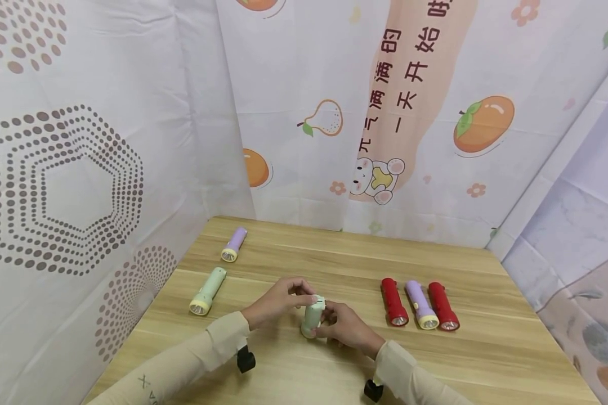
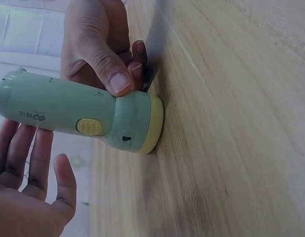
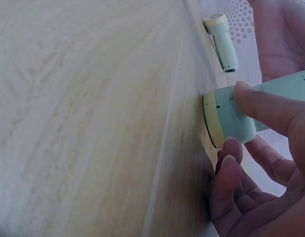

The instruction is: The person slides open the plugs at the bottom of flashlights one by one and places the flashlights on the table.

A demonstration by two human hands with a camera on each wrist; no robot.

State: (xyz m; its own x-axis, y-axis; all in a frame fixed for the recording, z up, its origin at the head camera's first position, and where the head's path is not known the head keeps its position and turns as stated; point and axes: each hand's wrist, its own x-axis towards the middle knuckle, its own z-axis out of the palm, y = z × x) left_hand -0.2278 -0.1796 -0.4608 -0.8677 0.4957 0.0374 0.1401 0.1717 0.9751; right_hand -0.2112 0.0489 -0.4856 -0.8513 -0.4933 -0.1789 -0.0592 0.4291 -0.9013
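Note:
A light green flashlight [image 1: 312,318] with a pale yellow rim stands head down on the wooden table between both hands. My left hand [image 1: 284,301] holds its tail end from the left, the thumb near the top. In the left wrist view, several fingers of that hand reach along the body below a yellow switch [image 2: 89,127]. From the other side my right hand [image 1: 348,326] grips the head end low down, thumb [image 3: 263,106] on the green collar above the yellow rim. The lens faces the tabletop and is hidden.
At the left lie another green flashlight [image 1: 209,291] and a purple one [image 1: 235,244] behind it. On the right, a red flashlight [image 1: 394,302], a purple flashlight [image 1: 421,305] and a second red flashlight [image 1: 443,306] lie side by side. Printed curtains [image 1: 294,169] hang behind the table [image 1: 334,247].

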